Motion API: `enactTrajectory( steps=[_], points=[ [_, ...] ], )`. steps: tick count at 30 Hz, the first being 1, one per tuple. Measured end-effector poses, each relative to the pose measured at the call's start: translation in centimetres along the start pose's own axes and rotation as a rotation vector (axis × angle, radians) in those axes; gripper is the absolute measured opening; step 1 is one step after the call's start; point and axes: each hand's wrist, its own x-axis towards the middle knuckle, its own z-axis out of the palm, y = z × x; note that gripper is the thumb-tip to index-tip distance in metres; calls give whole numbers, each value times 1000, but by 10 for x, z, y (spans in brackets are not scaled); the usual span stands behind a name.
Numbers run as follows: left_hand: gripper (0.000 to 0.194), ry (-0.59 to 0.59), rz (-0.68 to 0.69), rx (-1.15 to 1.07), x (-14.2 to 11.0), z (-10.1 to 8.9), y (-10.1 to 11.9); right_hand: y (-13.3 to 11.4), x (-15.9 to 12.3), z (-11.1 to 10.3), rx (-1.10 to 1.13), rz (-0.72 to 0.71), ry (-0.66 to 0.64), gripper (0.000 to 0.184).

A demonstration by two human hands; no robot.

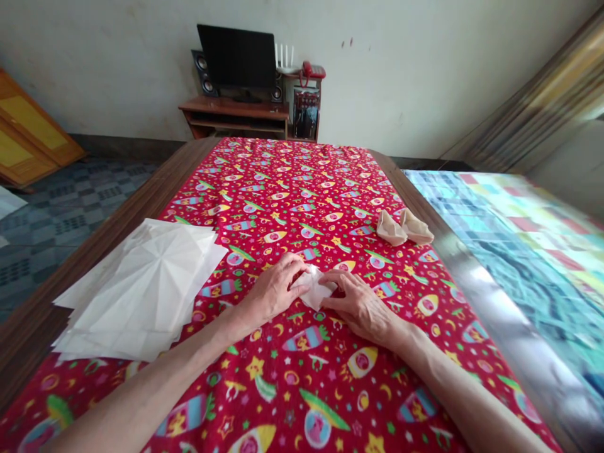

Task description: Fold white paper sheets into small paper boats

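Observation:
A small folded piece of white paper (pixel 313 290) lies between my two hands on the red patterned cloth (pixel 302 214). My left hand (pixel 279 284) grips its left side, thumb in front and fingers behind. On the other side my right hand (pixel 357 302) has thumb and fingers closed on the paper's right edge. Part of the paper is covered by my fingers. Left of my hands rests a pile of creased white paper sheets (pixel 146 289), the top one showing radiating folds. Two folded paper pieces (pixel 404 228) sit together at the right, beyond my right hand.
The cloth covers a dark wooden table (pixel 155 182). Past its far end stand a monitor (pixel 238 63) on a small desk (pixel 236 110) and a red telephone (pixel 309 70). A bed with a checked cover (pixel 514 251) is on the right. A yellow cabinet (pixel 33 129) stands at left.

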Motion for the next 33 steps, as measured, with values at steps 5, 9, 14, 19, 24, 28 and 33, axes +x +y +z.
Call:
enactTrajectory(
  steps=[5,9,14,19,24,28,33],
  points=[
    [8,-46,95,152,-3,-2,8,2,-4,-3,75,7,1,32],
    [17,-110,261,197,-10,-7,11,1,-7,-6,63,43,-13,32],
    [28,-110,226,177,-21,-10,9,-4,-7,-6,-72,12,-80,39],
    [27,-111,219,166,-21,-9,7,-1,-9,-4,29,11,-35,40],
    [24,-142,235,186,-20,-12,7,1,-13,3,148,97,204,28],
    [24,-146,277,283,-18,-15,10,-2,-7,5,44,42,179,24],
    [20,-169,401,469,-16,-17,15,-3,2,3,6,5,105,22]
  ],
)
